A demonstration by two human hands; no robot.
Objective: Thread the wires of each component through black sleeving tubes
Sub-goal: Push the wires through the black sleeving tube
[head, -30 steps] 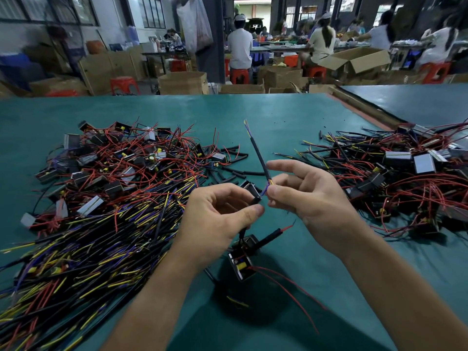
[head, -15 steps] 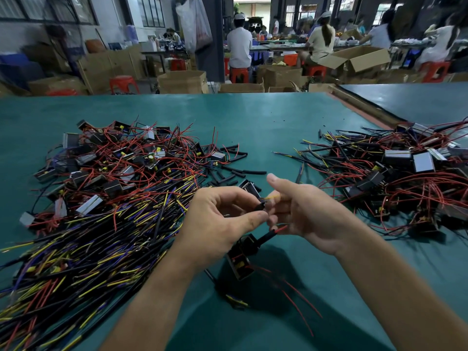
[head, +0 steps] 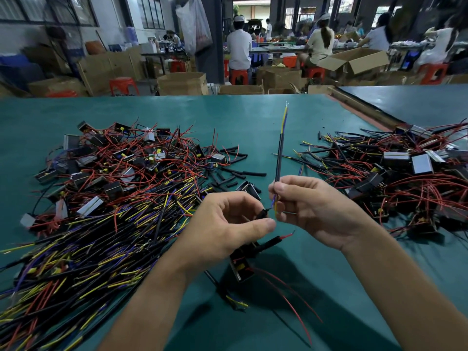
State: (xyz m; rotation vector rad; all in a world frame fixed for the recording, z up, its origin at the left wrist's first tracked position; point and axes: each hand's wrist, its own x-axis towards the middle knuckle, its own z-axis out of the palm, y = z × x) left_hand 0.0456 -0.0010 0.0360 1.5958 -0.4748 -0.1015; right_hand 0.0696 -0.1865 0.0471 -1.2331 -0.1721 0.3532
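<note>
Centre lane: bare desk point(head: 253, 117) runs from the upper centre of the frame down between both piles.
Left side: component pile point(head: 114, 186), with loose sleeving tubes point(head: 253, 173) at its right edge.
Right side: second pile point(head: 392, 173).
Lower centre: component point(head: 240, 268) with trailing red wires point(head: 307, 334).

The tabletop point(head: 253, 117) is teal green. A black sleeving tube point(head: 279, 158) shows yellow and blue-purple wires point(head: 285, 117). The component point(head: 240, 271) is black, with red wires point(head: 287, 235). Stools point(head: 124, 84) behind are orange-red.

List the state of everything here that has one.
black sleeving tube, upright, lower end pinched by right hand.
yellow and blue wires, threaded through the tube, tips out the top.
left hand, pinching a black piece by the wires' base.
cardboard box, flaps open.
</note>
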